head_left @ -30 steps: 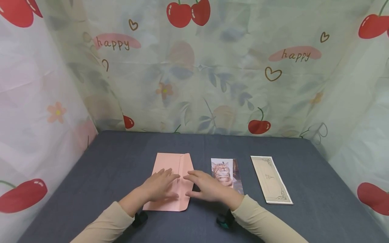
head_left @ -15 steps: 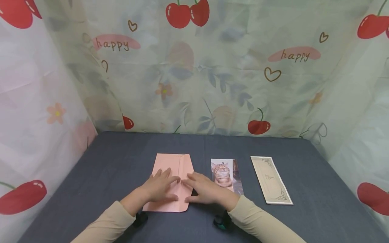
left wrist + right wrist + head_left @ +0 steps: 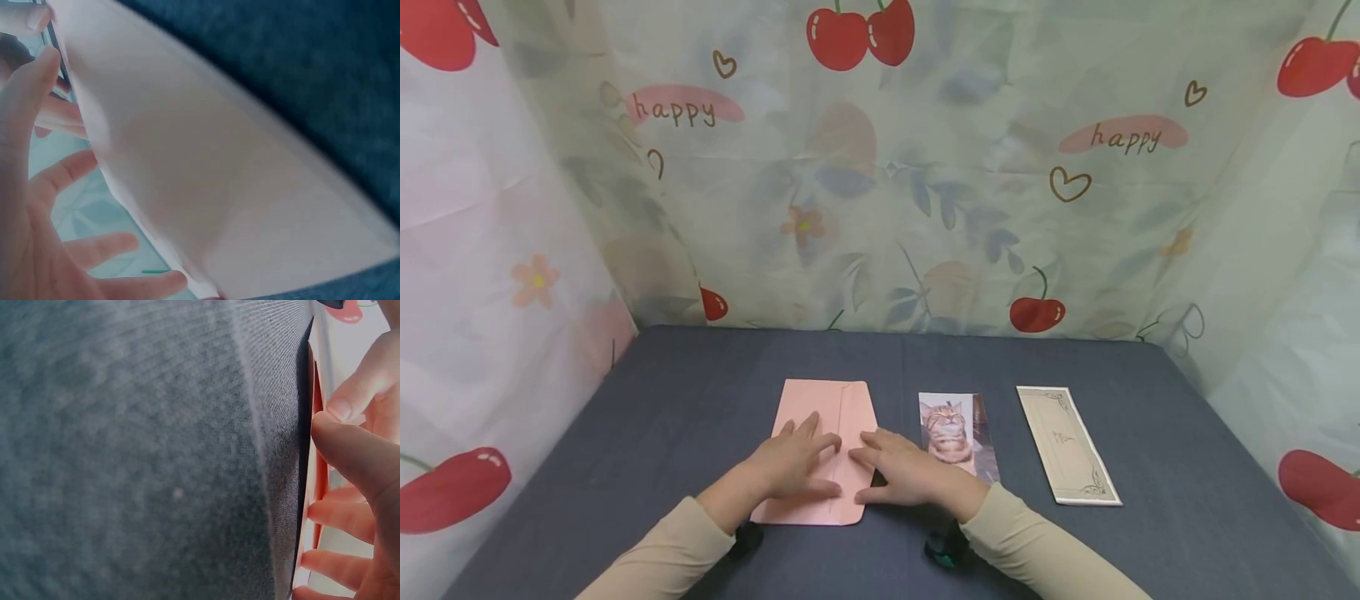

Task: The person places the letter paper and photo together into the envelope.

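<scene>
A pink envelope (image 3: 808, 400) lies on the dark table, its long flap (image 3: 856, 412) along the right side. My left hand (image 3: 793, 462) rests on the envelope's middle with the fingers spread. From the right, my right hand (image 3: 906, 473) reaches over the flap, fingertips on it and thumb low near the edge. In the left wrist view the envelope's surface (image 3: 187, 156) fills the middle, and the left fingers touch down along its far side. The right wrist view has the right thumb (image 3: 350, 440) at the envelope's thin edge, with the other fingers extended against it.
Right of the envelope lies a cat picture card (image 3: 947, 429), partly covered by the right hand and wrist. Further right is a long cream card (image 3: 1067, 446) with ornamental corners. A cherry-patterned curtain (image 3: 895, 233) surrounds the dark table (image 3: 700, 392) on the back and sides.
My right hand has slid slightly left and down, its fingertips further onto the flap. The left hand stays on the envelope, its index finger a little more bent.
</scene>
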`<action>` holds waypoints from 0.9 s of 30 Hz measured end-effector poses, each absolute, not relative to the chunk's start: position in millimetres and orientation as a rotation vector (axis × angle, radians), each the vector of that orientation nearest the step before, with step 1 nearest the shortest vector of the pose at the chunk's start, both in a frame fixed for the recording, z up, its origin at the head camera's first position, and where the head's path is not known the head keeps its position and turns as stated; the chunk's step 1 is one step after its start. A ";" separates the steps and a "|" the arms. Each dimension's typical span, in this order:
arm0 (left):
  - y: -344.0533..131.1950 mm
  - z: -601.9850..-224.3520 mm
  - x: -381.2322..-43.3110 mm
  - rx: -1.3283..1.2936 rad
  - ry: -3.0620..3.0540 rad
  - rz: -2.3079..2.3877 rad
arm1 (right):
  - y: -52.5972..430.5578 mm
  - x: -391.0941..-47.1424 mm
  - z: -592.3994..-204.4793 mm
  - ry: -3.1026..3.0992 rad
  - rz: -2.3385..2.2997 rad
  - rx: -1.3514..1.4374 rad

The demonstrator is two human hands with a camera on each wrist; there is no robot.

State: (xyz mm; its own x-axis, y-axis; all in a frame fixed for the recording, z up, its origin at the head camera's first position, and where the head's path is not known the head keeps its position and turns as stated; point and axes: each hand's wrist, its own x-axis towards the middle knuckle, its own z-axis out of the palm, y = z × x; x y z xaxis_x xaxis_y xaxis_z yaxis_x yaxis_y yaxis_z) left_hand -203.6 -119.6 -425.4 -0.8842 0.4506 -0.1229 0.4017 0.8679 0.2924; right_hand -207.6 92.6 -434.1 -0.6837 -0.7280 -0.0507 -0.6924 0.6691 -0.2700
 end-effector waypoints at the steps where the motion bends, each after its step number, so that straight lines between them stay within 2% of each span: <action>1: -119.6 -425.6 -204.3 0.657 2.854 0.386 | 92.8 -207.0 -433.4 2.722 -0.355 -1.176; 6: -120.2 -425.7 -206.8 0.683 2.862 0.400 | 94.9 -206.7 -432.4 2.703 -0.397 -1.217; 18: -126.5 -420.9 -212.8 0.867 2.902 0.380 | 91.1 -208.6 -429.6 2.677 -0.351 -1.115; 27: -131.1 -420.3 -218.2 0.875 2.815 0.363 | 92.5 -208.9 -432.0 2.664 -0.343 -1.093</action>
State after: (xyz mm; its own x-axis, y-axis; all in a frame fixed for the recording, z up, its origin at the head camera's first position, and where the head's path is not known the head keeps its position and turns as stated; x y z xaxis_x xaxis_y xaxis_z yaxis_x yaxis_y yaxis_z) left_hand -218.2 -131.1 -420.3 -0.8129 0.5754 -0.0902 0.5337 0.7979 0.2802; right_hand -208.9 92.5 -432.0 -0.6912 -0.7106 -0.1318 -0.6540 0.6926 -0.3043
